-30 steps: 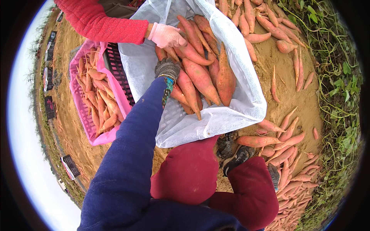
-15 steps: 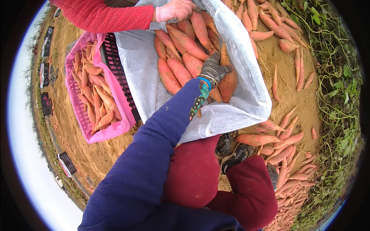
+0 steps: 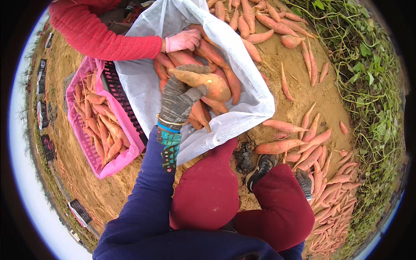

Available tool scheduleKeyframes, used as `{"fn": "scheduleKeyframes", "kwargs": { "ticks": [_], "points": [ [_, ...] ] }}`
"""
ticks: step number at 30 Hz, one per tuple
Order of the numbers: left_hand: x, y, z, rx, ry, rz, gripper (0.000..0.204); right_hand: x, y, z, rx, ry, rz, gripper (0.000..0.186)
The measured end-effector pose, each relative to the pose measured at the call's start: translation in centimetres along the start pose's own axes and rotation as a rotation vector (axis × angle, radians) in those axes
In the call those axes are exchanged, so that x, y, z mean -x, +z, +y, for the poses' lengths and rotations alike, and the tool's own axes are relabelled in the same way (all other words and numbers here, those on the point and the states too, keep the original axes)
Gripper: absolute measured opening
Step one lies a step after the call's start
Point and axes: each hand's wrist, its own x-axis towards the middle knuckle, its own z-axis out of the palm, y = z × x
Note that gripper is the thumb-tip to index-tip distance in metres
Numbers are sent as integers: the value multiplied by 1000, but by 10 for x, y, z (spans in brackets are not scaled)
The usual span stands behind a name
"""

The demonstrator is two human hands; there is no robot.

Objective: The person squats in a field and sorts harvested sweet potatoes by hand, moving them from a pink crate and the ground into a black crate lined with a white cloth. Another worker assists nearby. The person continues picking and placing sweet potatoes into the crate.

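My left hand (image 3: 180, 99), in a grey knitted glove with blue bands at the wrist, is closed round a large pale orange sweet potato (image 3: 208, 84), lifted over the others in a crate lined with white fabric (image 3: 253, 106). My right hand (image 3: 303, 184), also gloved in grey, is low at the right beside my knee and the loose pile of sweet potatoes (image 3: 320, 186); its fingers are mostly hidden. A co-worker's hand in a pink glove (image 3: 184, 41), red quilted sleeve behind it, touches sweet potatoes at the back of the white-lined crate.
A smaller pink-lined crate (image 3: 132, 160) of thinner sweet potatoes stands at left. Loose sweet potatoes (image 3: 273, 21) lie on sandy soil at the back right. Green vines (image 3: 372, 108) run along the right. Dark crates (image 3: 80, 210) sit farther left. My maroon-clad knees (image 3: 203, 195) are below.
My left hand has moved right across the crate, then back left, and now holds the pale sweet potato raised. The co-worker's hand rose toward the back and has since come down slightly.
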Motion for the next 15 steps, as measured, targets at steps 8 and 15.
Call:
{"fn": "scheduleKeyframes", "kwargs": {
  "ticks": [8, 15],
  "points": [
    [-19, 24, 124, 155, 250, -50, 45, 0, -78, -53, 409, -106, -174, 49],
    [32, 97, 178, 487, -40, -341, 55, 74, 16, -219, 464, -776, -393, 81]
  ]
}}
